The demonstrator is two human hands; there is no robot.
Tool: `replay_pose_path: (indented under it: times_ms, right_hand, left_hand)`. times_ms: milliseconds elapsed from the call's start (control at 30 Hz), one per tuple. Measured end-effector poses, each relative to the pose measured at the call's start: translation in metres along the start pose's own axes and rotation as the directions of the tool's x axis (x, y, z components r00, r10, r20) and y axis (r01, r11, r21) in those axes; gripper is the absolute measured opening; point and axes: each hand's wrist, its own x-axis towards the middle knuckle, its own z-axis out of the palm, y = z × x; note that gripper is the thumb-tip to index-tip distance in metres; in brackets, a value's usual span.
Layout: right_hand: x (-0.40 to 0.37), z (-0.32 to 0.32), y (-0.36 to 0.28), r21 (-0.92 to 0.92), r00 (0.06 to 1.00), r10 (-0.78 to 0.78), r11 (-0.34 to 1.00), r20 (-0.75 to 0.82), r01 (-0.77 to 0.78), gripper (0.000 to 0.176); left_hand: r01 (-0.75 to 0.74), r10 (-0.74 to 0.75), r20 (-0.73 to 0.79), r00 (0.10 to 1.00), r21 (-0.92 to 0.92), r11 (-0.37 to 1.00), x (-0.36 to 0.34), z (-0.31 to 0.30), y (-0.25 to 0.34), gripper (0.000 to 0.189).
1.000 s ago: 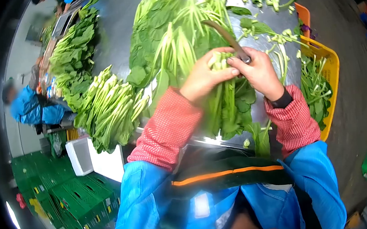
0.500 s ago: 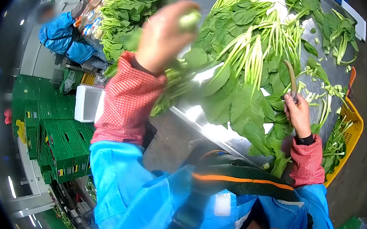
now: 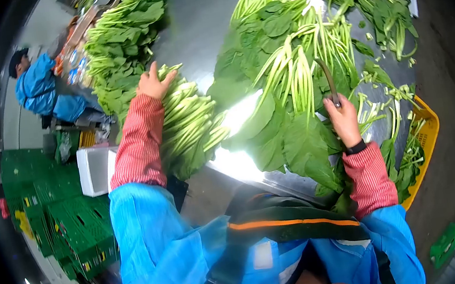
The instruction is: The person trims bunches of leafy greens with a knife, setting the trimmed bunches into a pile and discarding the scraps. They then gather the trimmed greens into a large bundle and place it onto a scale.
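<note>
My left hand (image 3: 155, 83) rests at the near end of a pile of leafy green bunches (image 3: 185, 116) at the table's left side, fingers spread, the thumb apart. What lies under its fingers is partly hidden. My right hand (image 3: 344, 121) is closed around the handle of a small curved knife (image 3: 328, 80), its blade pointing up and away. Beneath and beside the knife lies a large loose heap of greens (image 3: 299, 75), pale stems toward the right and broad leaves toward me, on the metal table (image 3: 191, 37).
A yellow crate (image 3: 430, 135) with greens and trimmings stands at the right edge. Stacked green crates (image 3: 74, 219) and a white foam box (image 3: 93, 171) are on the left. A co-worker in blue (image 3: 39, 89) is at the upper left. More greens (image 3: 390, 23) lie far right.
My left hand has moved down and left onto the piled bunches; the pale stem end in it no longer shows there. The right hand still holds the knife. The view has shifted.
</note>
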Motion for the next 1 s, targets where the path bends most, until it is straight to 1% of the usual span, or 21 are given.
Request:
replay_pose_path:
  times_ms: [33, 67, 100, 133, 167, 233, 267, 300, 367, 433, 500, 533, 567, 633, 700, 767, 833, 867, 933, 967, 1000]
  right_hand:
    - [0.01, 0.005, -0.002, -0.041, 1.0, -0.004, 0.999, -0.023, 0.004, 0.025]
    - [0.02, 0.013, -0.001, -0.092, 0.994, -0.077, 0.993, -0.074, 0.07, 0.03]
    - [0.03, 0.019, -0.004, -0.166, 0.997, -0.038, 0.986, -0.067, 0.026, 0.037]
    - [0.039, 0.029, -0.003, -0.29, 0.99, -0.105, 0.954, -0.1, 0.072, 0.041]
    - [0.047, 0.04, 0.001, -0.411, 0.977, -0.173, 0.905, -0.123, 0.109, 0.044]
    - [0.054, 0.054, 0.006, -0.542, 0.99, -0.126, 0.838, -0.068, 0.07, 0.045]
    - [0.057, 0.062, 0.016, -0.537, 0.984, -0.125, 0.843, -0.13, 0.036, 0.038]
    - [0.056, 0.059, 0.014, -0.441, 0.984, -0.075, 0.898, -0.161, -0.004, 0.035]
    - [0.049, 0.049, 0.006, -0.234, 0.979, 0.035, 0.969, -0.201, -0.083, 0.029]
    - [0.032, 0.033, -0.014, -0.131, 0.963, -0.008, 0.991, -0.268, -0.028, 0.019]
    - [0.012, 0.019, -0.037, -0.065, 0.959, -0.02, 0.998, -0.282, 0.001, 0.016]
    - [0.002, 0.014, -0.043, -0.033, 0.959, -0.062, 0.998, -0.276, 0.055, 0.014]
    - [-0.008, 0.009, -0.05, -0.039, 0.963, -0.026, 0.999, -0.269, 0.016, 0.015]
    - [-0.025, 0.003, -0.051, 0.038, 0.95, -0.025, 0.999, -0.313, 0.039, 0.018]
    - [-0.041, -0.007, -0.055, -0.002, 0.949, -0.04, 0.999, -0.313, 0.041, 0.021]
    - [-0.054, -0.021, -0.06, -0.046, 0.948, -0.057, 0.998, -0.314, 0.045, 0.022]
    - [-0.063, -0.037, -0.067, -0.094, 0.949, -0.085, 0.994, -0.302, 0.059, 0.023]
    - [-0.065, -0.048, -0.067, -0.152, 0.935, -0.106, 0.987, -0.34, 0.057, 0.02]
    - [-0.067, -0.073, -0.077, -0.388, 0.9, -0.263, 0.914, -0.348, 0.117, 0.016]
    - [-0.069, -0.083, -0.083, -0.467, 0.889, -0.31, 0.875, -0.338, 0.128, 0.013]
    - [-0.069, -0.093, -0.08, -0.645, 0.864, -0.431, 0.743, -0.259, 0.178, 0.012]
  left_hand:
    - [-0.072, 0.068, -0.123, 0.99, -0.03, 0.997, 0.0, 0.004, 0.0, 0.088]
    - [-0.135, 0.118, -0.269, 0.956, -0.045, 0.99, 0.002, 0.008, 0.003, 0.081]
    - [-0.197, 0.159, -0.41, 0.898, -0.054, 0.979, -0.002, 0.003, 0.012, 0.074]
    - [-0.37, 0.259, -0.522, 0.813, -0.119, 0.921, -0.009, -0.009, 0.026, 0.062]
    - [-0.489, 0.335, -0.575, 0.746, -0.132, 0.862, -0.02, -0.021, 0.044, 0.059]
    - [-0.637, 0.435, -0.489, 0.756, -0.394, 0.663, -0.046, -0.029, 0.08, 0.052]
    - [-0.64, 0.488, -0.413, 0.768, -0.498, 0.585, -0.059, -0.024, 0.095, 0.047]
    - [-0.623, 0.545, -0.338, 0.767, -0.598, 0.505, -0.073, -0.019, 0.109, 0.042]
    - [-0.46, 0.64, -0.146, 0.755, -0.814, 0.356, -0.103, -0.013, 0.139, 0.034]
    - [-0.346, 0.699, -0.084, 0.71, -0.906, 0.243, -0.12, 0.007, 0.167, 0.033]
    - [-0.072, 0.72, 0.063, 0.691, -0.985, 0.155, -0.137, 0.003, 0.203, 0.036]
    - [-0.104, 0.728, 0.014, 0.685, -0.988, 0.118, -0.143, 0.005, 0.221, 0.042]
    - [-0.026, 0.748, 0.071, 0.66, -0.993, 0.117, -0.146, 0.008, 0.237, 0.05]
    - [-0.181, 0.76, -0.015, 0.65, -0.974, 0.136, -0.153, 0.01, 0.267, 0.061]
    - [-0.327, 0.749, -0.149, 0.645, -0.94, 0.095, -0.163, 0.007, 0.287, 0.071]
    - [-0.105, 0.808, -0.049, 0.587, -0.994, 0.015, -0.172, -0.001, 0.3, 0.067]
    - [0.2, 0.877, 0.031, 0.479, -0.977, -0.075, -0.183, -0.015, 0.31, 0.056]
    - [0.249, 0.898, 0.056, 0.436, -0.967, -0.061, -0.188, -0.019, 0.312, 0.053]
    - [0.343, 0.931, 0.101, 0.351, -0.939, -0.028, -0.197, -0.027, 0.315, 0.046]
    - [0.28, 0.943, 0.11, 0.314, -0.96, 0.019, -0.202, -0.034, 0.314, 0.044]
    - [0.215, 0.953, 0.123, 0.278, -0.975, 0.064, -0.208, -0.044, 0.313, 0.041]
